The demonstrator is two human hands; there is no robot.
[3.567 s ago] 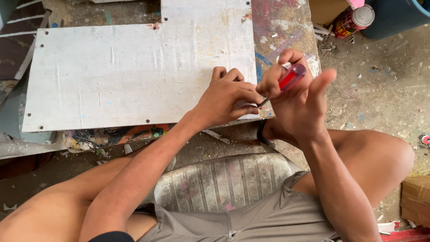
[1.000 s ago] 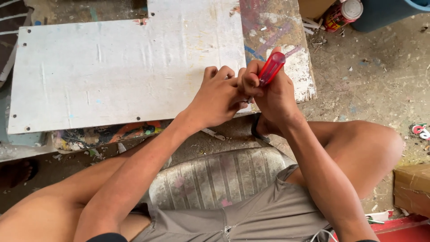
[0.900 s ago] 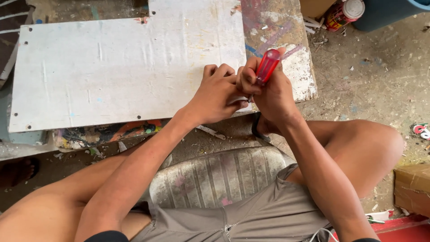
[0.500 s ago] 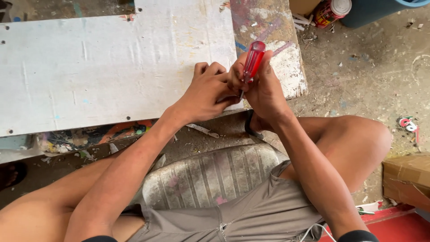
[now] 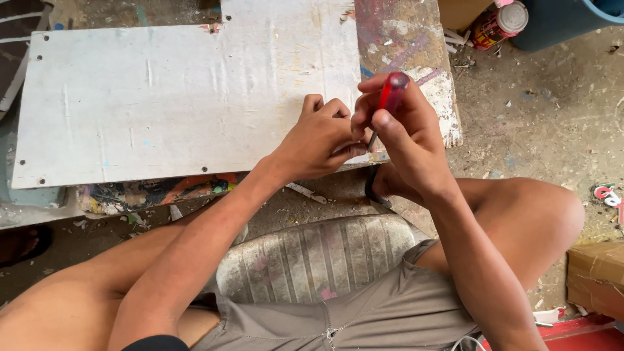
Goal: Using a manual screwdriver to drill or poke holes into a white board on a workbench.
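Observation:
A big white panel with small screw holes lies flat in front of me on a paint-stained board. My right hand grips a red-handled screwdriver, held upright with its metal shaft pointing down at the panel's near right corner. My left hand rests curled on that corner, its fingertips pinched close to the screwdriver's tip. What sits under the tip is hidden by my fingers.
A can and a blue tub stand at the far right on dusty ground. A cardboard box sits beside my right knee. I sit on a ribbed, paint-smeared seat. Scrap lies under the panel's near edge.
My right hand has turned the screwdriver from tilted to upright over the panel's corner. My left hand has stayed pinched at that corner. The view has shifted slightly.

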